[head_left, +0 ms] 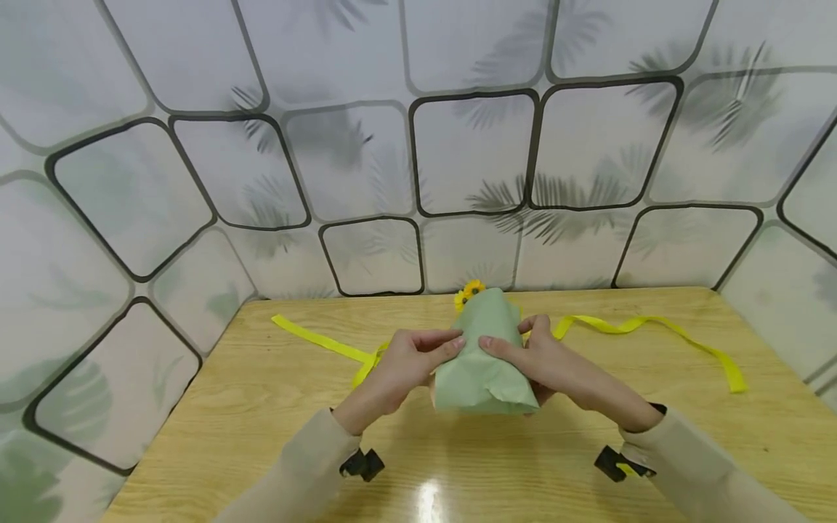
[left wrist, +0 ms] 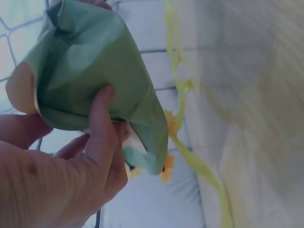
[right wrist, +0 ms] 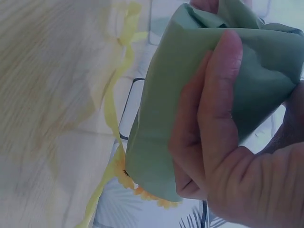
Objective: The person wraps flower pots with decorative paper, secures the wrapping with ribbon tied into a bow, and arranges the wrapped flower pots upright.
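Both hands hold a bundle wrapped in pale green paper above the table's middle. Yellow flowers poke out at its far end. My left hand grips the left side, thumb on top. On the right side my right hand grips the paper, its thumb also on top. In the left wrist view the green wrapping shows a pale inner layer at one edge. The right wrist view has fingers curled against the wrapping. What lies inside the paper is hidden.
A yellow ribbon lies across the wooden table, running behind the bundle, with its other end trailing to the right. A patterned curtain hangs behind the table's far edge and along the sides.
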A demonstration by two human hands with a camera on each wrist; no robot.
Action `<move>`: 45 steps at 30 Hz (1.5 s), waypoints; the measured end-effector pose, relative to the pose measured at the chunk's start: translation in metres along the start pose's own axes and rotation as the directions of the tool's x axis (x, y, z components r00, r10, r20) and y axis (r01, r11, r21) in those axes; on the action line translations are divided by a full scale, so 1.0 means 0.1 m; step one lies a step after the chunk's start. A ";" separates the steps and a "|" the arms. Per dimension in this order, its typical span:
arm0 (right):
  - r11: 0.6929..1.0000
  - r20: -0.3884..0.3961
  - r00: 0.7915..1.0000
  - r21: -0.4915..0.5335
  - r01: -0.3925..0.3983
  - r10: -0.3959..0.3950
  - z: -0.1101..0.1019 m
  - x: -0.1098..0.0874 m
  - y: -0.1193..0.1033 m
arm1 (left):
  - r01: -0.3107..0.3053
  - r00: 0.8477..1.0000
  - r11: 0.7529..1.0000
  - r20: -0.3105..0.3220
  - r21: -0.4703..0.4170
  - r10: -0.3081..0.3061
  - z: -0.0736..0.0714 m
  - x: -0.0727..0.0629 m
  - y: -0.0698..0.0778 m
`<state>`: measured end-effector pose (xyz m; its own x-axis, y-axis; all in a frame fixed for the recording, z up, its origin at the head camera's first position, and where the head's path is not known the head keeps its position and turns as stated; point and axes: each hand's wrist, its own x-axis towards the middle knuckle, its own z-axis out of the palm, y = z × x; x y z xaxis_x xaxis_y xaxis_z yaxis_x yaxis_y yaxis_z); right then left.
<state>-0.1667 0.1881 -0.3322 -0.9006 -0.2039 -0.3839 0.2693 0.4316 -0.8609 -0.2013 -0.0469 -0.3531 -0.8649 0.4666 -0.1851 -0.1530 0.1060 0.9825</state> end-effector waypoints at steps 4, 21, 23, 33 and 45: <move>0.995 0.067 0.997 0.094 0.024 -0.030 -0.07 0.09 -0.07 | 0.007 1.000 0.999 -0.028 0.048 -0.005 -0.07 0.13 0.12; 0.989 0.316 0.949 0.142 -0.037 -0.010 -0.52 0.36 -0.25 | 0.143 0.989 0.987 0.035 0.071 -0.146 -0.20 0.61 0.59; 0.989 0.308 0.951 0.138 -0.045 0.000 -0.54 0.37 -0.28 | 0.142 0.989 0.987 0.039 0.071 -0.145 -0.21 0.63 0.63; 0.985 0.298 0.954 0.168 -0.047 -0.006 -0.54 0.42 -0.31 | 0.143 0.988 0.987 0.049 0.069 -0.147 -0.27 0.63 0.68; 0.998 0.291 0.957 0.067 -0.002 -0.018 -0.48 0.41 -0.35 | 0.160 0.978 0.987 0.129 0.035 -0.163 -0.31 0.59 0.57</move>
<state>-0.2291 0.2067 -0.3013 -0.7672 -0.4580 -0.4491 0.2930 0.3725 -0.8806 -0.2755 -0.0401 -0.3070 -0.7596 0.5521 -0.3437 -0.2725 0.2097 0.9390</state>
